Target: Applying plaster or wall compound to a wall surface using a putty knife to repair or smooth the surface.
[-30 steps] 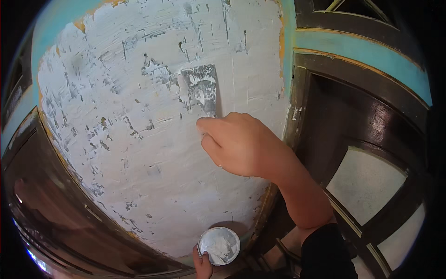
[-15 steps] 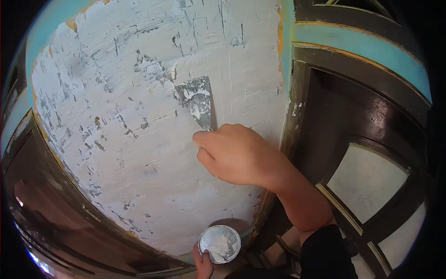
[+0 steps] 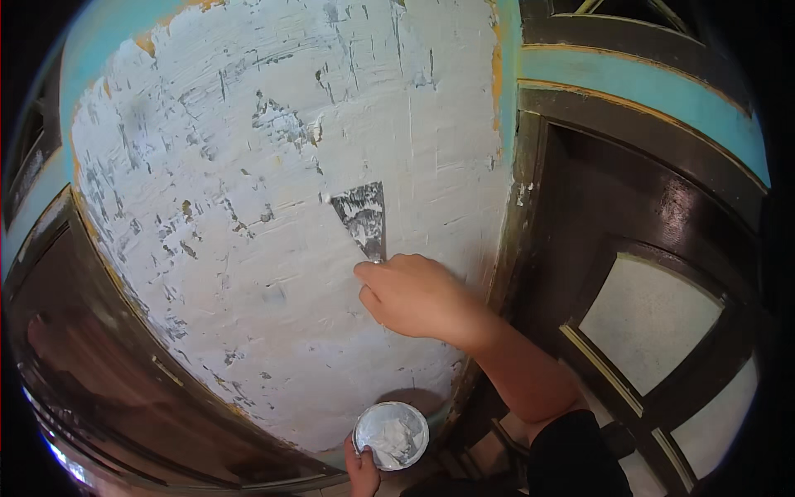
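Head view: right hand [image 3: 418, 296] is closed around the handle of a putty knife [image 3: 362, 215] — handle hidden in the fist, only the blade shows. Blade lies over the middle of the white-coated wall [image 3: 315, 319], wide edge far, narrow neck near; can't tell if it's touching or just off the surface. Metal looks thin, so I'd expect light and slightly springy. Smeared face is probably slick: best hold is the handle, close to the neck, clear of the blade corners.

Left hand [image 3: 362, 474] holds the left side of a round tub [image 3: 374, 421], near edge of the scene, thumb over the rim. White paste [image 3: 402, 441] inside looks soft and sticky. One-sided hold may tip under load — palm underneath should be steadier. Dark door [image 3: 667, 199] to the right, turquoise band [image 3: 638, 81] far right.
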Tool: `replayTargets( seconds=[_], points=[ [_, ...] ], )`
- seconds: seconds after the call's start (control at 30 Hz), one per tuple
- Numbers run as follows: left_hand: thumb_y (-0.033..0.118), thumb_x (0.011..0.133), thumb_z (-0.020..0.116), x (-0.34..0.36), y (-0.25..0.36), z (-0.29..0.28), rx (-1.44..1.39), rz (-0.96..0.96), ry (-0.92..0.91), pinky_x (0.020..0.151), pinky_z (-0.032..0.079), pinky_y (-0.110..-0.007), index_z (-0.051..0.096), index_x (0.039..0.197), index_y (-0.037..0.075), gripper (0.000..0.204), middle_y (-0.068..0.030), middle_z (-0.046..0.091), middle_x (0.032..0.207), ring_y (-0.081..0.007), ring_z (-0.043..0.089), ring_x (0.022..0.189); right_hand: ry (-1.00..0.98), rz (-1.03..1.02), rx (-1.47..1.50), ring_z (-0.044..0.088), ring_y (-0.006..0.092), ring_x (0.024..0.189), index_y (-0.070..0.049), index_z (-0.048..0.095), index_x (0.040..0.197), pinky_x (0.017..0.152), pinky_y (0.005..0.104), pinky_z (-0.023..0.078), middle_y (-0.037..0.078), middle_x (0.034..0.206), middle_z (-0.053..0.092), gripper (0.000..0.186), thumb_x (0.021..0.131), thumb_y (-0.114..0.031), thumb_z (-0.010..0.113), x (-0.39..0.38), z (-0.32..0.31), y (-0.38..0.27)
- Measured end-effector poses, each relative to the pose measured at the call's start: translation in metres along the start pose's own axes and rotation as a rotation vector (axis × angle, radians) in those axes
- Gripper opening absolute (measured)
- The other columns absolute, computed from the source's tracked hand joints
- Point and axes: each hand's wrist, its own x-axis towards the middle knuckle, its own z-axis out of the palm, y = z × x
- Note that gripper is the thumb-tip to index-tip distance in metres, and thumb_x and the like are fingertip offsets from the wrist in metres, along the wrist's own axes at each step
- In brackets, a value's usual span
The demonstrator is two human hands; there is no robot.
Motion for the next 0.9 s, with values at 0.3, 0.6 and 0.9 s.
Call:
replayTargets(
  seconds=[0.3, 0.6, 0.9],
  points=[
    [0.025, 0.096, 0.046, -0.003, -0.027, -0.014, -0.003, 0.051, 0.046, 0.093, 0.039, -0.038, 0.048, 0.126, -0.007, 0.045, -0.0173, 0.055, 0.122, -0.0281, 0.05, 0.111, -0.103, -0.063, 0.042, 0.059, 0.0416, 0.072, -0.006, 0.052, 0.094, 0.066, 0.0514, 0.045, 0.019, 0.076, 0.061, 0.015, 0.088, -0.02, 0.048, -0.041, 0.02, 0.009],
    [0.025, 0.096, 0.045, -0.026, 0.026, 0.004, 0.023, -0.083, 0.044, 0.098, 0.036, -0.037, 0.046, 0.13, -0.007, 0.046, -0.0191, 0.052, 0.128, -0.0292, 0.047, 0.118, 0.114, -0.133, -0.037, 0.06, 0.0411, 0.067, -0.006, 0.054, 0.093, 0.062, 0.0509, 0.048, 0.018, 0.071, 0.061, 0.016, 0.085, -0.018, 0.048, -0.019, -0.003, -0.019],
    [0.017, 0.094, 0.044, -0.014, 0.008, -0.007, -0.027, -0.112, -0.012, 0.101, 0.033, -0.035, 0.036, 0.136, -0.006, 0.049, -0.0179, 0.045, 0.134, -0.0289, 0.043, 0.122, -0.08, -0.064, 0.061, 0.059, 0.0421, 0.063, -0.006, 0.052, 0.089, 0.06, 0.0518, 0.047, 0.019, 0.066, 0.06, 0.014, 0.086, -0.02, 0.048, -0.05, 0.023, -0.013]
  ],
)
